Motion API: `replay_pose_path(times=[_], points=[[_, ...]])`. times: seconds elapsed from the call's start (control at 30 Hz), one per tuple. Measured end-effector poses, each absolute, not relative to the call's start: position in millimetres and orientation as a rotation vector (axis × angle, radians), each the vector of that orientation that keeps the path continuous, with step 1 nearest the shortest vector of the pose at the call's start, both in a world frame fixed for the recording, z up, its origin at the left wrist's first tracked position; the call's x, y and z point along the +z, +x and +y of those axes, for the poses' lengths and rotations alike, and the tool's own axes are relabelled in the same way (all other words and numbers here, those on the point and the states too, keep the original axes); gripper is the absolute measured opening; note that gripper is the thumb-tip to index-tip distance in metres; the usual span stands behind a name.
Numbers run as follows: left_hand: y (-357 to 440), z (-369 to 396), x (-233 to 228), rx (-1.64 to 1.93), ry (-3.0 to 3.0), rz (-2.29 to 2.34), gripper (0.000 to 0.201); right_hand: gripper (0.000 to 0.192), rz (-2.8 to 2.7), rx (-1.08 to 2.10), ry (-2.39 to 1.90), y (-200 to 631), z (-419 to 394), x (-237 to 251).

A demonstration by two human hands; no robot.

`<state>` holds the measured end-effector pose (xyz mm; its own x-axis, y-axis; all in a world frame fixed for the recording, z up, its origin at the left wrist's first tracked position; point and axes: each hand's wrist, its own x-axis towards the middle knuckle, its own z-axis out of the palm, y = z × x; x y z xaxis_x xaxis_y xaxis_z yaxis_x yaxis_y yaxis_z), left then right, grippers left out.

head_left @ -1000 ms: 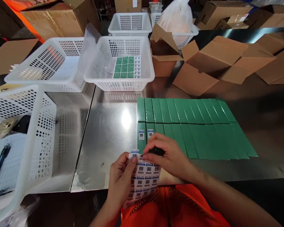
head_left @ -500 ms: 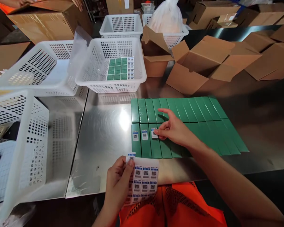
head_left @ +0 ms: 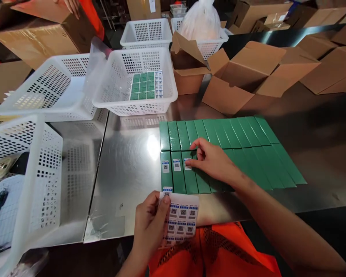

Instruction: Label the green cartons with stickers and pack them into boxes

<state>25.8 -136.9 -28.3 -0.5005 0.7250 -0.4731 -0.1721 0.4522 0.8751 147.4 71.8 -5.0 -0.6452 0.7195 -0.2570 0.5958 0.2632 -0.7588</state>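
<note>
Two rows of slim green boxes [head_left: 236, 142] lie side by side on the shiny metal table [head_left: 127, 161], packed edge to edge. Three boxes at the left end of the near row carry small QR labels; the right hand [head_left: 212, 161] rests on that row with its fingertips pressed down on the third label [head_left: 187, 163], the fingers curled loosely and holding nothing. Closer to the body, the left hand [head_left: 151, 225] pinches a sheet of QR stickers [head_left: 181, 219] at its upper left corner, thumb on top, just off the table's near edge and above an orange garment. One sticker [head_left: 167, 189] stands up from the sheet's top edge beside the thumb. Farther back sits a white plastic basket [head_left: 118, 88] with a small block of labelled green boxes in it, flanked by more white baskets to the left and behind. Open cardboard cartons [head_left: 248, 73] crowd the right side of the table. Someone else's hand [head_left: 72, 5] rests on a big carton at the far left corner.
</note>
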Motion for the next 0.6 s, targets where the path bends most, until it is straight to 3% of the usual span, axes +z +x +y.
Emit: replay_pose_path(times=[0.1,0.23,0.37,0.5,0.6], points=[[28,-134,-26,1.199,0.549,1.764,0.047,0.027,-2.249,1.656,-0.913,153,40,2],[32,-134,-22,1.201,0.609,1.736,0.048,0.012,-2.046,1.812,-0.785,158,17,11],[35,-139,-17,1.049,0.737,1.677,0.047,0.020,-1.716,1.736,-0.906,171,48,15],[37,-142,-16,1.011,0.814,1.741,0.046,0.026,-1.930,1.783,-1.042,184,85,10],[38,-143,-15,1.046,0.784,1.833,0.047,0.050,-2.084,1.833,-1.103,184,96,1]])
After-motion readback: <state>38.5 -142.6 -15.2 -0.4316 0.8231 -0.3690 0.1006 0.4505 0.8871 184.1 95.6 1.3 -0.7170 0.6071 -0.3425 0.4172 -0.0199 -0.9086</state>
